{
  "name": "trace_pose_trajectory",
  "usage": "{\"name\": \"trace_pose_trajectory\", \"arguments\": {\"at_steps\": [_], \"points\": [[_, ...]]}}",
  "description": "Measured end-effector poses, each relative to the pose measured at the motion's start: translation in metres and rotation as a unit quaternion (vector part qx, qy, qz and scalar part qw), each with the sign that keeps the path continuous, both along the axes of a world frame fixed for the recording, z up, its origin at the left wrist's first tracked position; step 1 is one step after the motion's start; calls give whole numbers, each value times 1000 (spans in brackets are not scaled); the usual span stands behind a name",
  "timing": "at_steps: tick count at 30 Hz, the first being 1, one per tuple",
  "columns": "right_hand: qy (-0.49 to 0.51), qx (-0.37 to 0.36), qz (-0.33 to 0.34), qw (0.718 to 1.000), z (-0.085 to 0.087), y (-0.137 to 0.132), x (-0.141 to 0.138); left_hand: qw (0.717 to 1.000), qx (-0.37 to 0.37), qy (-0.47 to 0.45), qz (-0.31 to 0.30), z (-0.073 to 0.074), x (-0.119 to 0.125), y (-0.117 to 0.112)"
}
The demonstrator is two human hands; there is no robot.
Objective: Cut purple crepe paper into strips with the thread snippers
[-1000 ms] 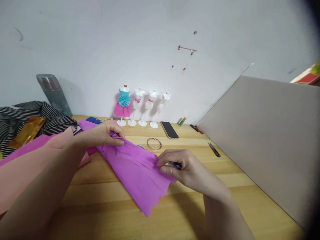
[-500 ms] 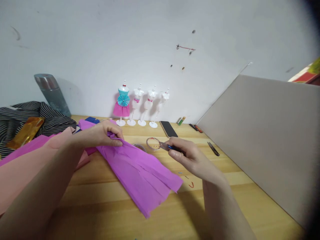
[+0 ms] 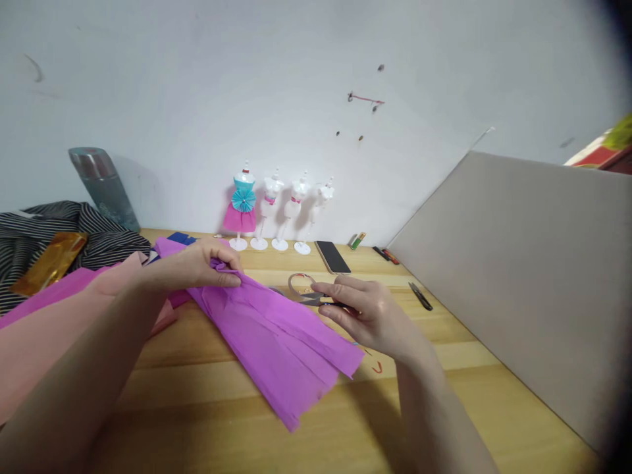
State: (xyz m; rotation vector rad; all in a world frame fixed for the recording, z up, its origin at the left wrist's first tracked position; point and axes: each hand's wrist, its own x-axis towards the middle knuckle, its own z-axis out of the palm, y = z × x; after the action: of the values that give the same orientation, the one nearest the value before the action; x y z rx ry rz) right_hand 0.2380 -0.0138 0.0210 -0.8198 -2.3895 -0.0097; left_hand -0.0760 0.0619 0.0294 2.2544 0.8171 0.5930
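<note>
My left hand (image 3: 214,266) is closed on a purple sheet of crepe-like paper (image 3: 276,342), pinching its gathered upper edge between thumb and fingers. The sheet fans out in folds toward the lower right, above the wooden table (image 3: 207,421). In my right hand (image 3: 368,313) is a pair of small scissors (image 3: 312,299), blades apart and pointing left toward the paper's upper edge. Whether the blades touch the paper I cannot tell. Behind the scissors lies a clear round ring-shaped item (image 3: 291,283) with tiny gold bits near it.
Several small white dress forms (image 3: 279,244) stand along the wall, one dressed in blue and pink. A phone (image 3: 332,257) and thread snips (image 3: 420,296) lie right. Left are peach sheets (image 3: 74,316), striped cloth (image 3: 113,237) and a bottle (image 3: 111,187). A board (image 3: 518,263) borders the right side.
The scissors have opened and come slightly left, closer to the paper. My right hand's fingers have spread on the handles. My left hand keeps its pinch, nearly still.
</note>
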Motion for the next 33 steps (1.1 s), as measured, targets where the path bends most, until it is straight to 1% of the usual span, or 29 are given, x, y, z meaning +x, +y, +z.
{"name": "trace_pose_trajectory", "arguments": {"at_steps": [7, 17, 21, 25, 33], "points": [[-10, 19, -6, 1000, 4, -3, -4, 1000, -4, 0, 8, 0, 1, 1], [-22, 30, -23, 999, 1, -2, -7, 1000, -2, 0, 5, -3, -2, 2], [-20, 26, -22, 999, 1, -4, -11, 1000, -6, -2, -2, -2, 0, 2], [-19, 6, -16, 1000, -1, -4, -13, 1000, -6, -2, -5, -1, 2, 3], [-20, -10, -23, 999, -6, -4, -14, 1000, -16, -9, 3, -1, 0, 2]]}}
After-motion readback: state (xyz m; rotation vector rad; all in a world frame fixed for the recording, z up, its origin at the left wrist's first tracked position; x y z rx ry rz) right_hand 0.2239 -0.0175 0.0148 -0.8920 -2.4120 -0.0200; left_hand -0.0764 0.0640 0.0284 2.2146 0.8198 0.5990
